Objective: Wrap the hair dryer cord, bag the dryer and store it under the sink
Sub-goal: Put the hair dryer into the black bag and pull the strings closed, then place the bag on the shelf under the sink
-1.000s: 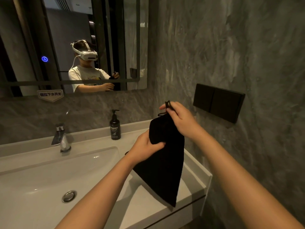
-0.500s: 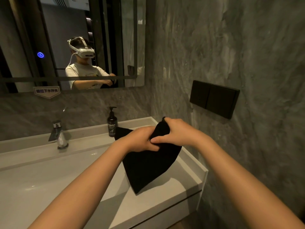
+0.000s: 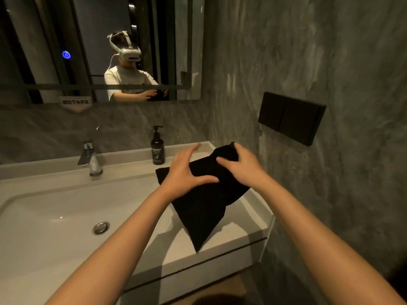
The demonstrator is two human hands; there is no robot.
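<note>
A black fabric bag (image 3: 204, 205) lies over the right end of the white sink counter (image 3: 240, 234), its lower corner hanging toward the counter's front edge. My right hand (image 3: 240, 166) grips the bag's gathered top near the wall. My left hand (image 3: 187, 170) rests flat on the bag's left side with fingers spread. The hair dryer and its cord are not visible; whether they are inside the bag cannot be told.
A black soap pump bottle (image 3: 157, 148) stands at the counter's back. A chrome faucet (image 3: 90, 159) and the basin drain (image 3: 100, 227) are to the left. A black wall panel (image 3: 290, 117) is on the right wall. The mirror (image 3: 99, 47) reflects a person.
The bag hung upright from my right hand a second ago; it has come down onto the counter. My left hand has let go of its pinch and now lies spread on the fabric.
</note>
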